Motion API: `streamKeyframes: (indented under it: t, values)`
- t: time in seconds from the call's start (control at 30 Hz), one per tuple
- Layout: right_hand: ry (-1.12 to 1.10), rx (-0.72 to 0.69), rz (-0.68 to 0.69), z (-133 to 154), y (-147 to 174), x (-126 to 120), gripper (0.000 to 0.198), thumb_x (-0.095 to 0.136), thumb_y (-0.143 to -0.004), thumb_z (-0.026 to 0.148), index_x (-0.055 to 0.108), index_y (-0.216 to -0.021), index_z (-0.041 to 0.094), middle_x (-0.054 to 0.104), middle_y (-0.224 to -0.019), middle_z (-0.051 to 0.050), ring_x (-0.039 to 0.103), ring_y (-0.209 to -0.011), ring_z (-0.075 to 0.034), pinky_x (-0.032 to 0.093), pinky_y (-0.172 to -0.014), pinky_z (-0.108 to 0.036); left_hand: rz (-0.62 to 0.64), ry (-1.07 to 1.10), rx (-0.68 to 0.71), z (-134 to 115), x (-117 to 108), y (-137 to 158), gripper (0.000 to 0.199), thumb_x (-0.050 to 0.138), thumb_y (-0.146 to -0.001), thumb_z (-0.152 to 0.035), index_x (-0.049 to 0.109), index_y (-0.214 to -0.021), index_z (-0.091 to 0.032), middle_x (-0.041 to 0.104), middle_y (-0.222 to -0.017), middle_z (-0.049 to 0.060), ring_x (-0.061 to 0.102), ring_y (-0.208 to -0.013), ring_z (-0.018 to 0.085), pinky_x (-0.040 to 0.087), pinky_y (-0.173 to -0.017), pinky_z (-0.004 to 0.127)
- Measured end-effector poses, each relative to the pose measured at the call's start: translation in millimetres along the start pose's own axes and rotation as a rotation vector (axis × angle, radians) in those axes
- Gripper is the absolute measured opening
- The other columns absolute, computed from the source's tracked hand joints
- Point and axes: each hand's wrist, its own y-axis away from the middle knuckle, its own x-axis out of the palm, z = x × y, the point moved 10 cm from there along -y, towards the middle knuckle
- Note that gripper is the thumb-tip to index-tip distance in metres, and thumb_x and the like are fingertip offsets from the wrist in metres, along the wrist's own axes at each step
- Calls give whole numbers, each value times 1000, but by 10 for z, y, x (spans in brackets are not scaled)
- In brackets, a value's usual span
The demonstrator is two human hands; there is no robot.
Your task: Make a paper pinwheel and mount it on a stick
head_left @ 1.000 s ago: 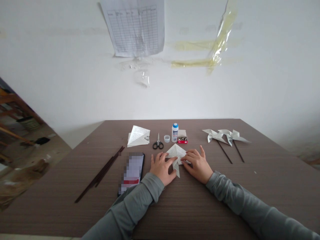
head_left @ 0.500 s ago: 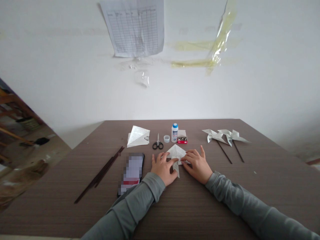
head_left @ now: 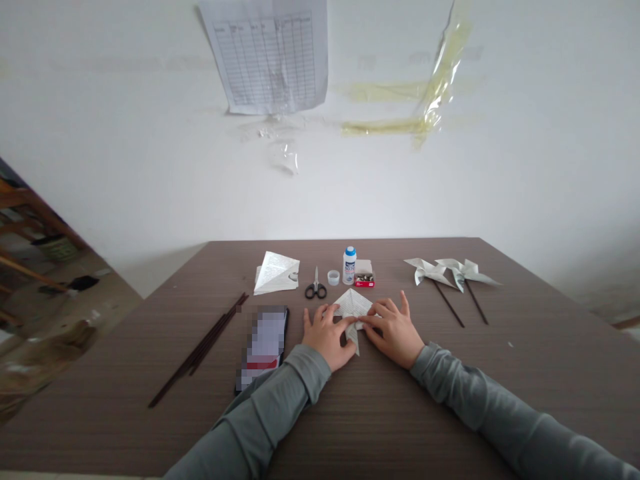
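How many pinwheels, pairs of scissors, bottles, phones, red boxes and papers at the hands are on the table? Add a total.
Pinwheels: 2
Scissors: 1
Bottle: 1
Phone: 1
Red box: 1
Paper at left hand and right hand: 1
Total: 7

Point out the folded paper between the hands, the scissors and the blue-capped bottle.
Folded paper [head_left: 353,306], head view: its upper printed part.
Scissors [head_left: 316,283], head view: where blades meet handles.
Blue-capped bottle [head_left: 349,268], head view: its label.

Gridded wall sheet [head_left: 270,57], yellowed tape [head_left: 383,127]
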Motion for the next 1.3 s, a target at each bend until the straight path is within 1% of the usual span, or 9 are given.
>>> streamKeyframes:
  t: [0.23,0.37,0.47,0.67,0.8,0.93,1.03,1.17,1.3]
  values:
    - [16,7,25,15,-6,5,29,82,-114,29,104,-118,46,94,-116,-9,85,-131,-45,28,-152,-104,-27,-8,-7,31,38,-14,67,95,-100,-29,95,-165,-44,70,-193,15,58,-182,57,31,-154,99]
    - [24,-8,5,18,6,-2,29,81,-114,28,104,-120,45,94,-114,-9,85,-129,-43,31,-153,-102,-6,-13,-16,9,-5,-6,68,96,-99,-29,95,-164,-47,69,-195,13,57,-183,57,32,-152,100]
    - [22,-15,-6,14,13,2,30,81,-114,27,104,-124,44,94,-114,-8,86,-127,-42,32,-152,-102,11,-1,-12,-34,-71,9,68,96,-99,-27,95,-165,-43,68,-197,15,57,-183,60,33,-151,101]
    - [-1,28,24,-22,12,31,29,86,-112,28,103,-127,46,94,-114,-10,87,-128,-47,26,-152,-106,41,-17,-26,-65,-156,18,68,97,-99,-28,95,-165,-43,66,-200,15,53,-188,60,28,-153,101]
    - [32,13,37,-4,13,44,32,85,-112,27,103,-133,44,95,-118,-10,87,-130,-46,27,-151,-107,45,-23,-10,-52,-116,6,71,97,-98,-28,93,-168,-44,66,-200,15,52,-189,60,26,-154,102]
    - [55,-8,41,11,7,61,30,83,-114,30,102,-132,44,94,-119,-10,87,-129,-44,34,-151,-103,-36,-13,29,-43,-83,-4,68,96,-97,-27,96,-164,-40,64,-200,16,53,-187,62,21,-156,101]
    - [33,-10,28,9,3,60,28,84,-113,30,102,-129,45,94,-117,-9,87,-128,-44,35,-151,-102,-49,-5,35,-38,-65,-5,72,98,-93,-25,95,-164,-37,66,-198,17,55,-185,60,24,-157,98]
    - [15,-10,13,5,7,60,27,83,-113,31,102,-127,44,94,-117,-10,88,-127,-43,34,-152,-101,-39,16,44,-72,-138,3,73,99,-95,-29,93,-168,-33,65,-198,20,56,-185,59,25,-160,93]
    - [37,-1,37,-9,16,100,32,79,-115,32,102,-133,44,94,-119,-10,87,-127,-45,30,-147,-110,15,-2,20,-84,-166,6,68,99,-98,-32,95,-165,-36,62,-202,17,53,-188,58,24,-161,92]
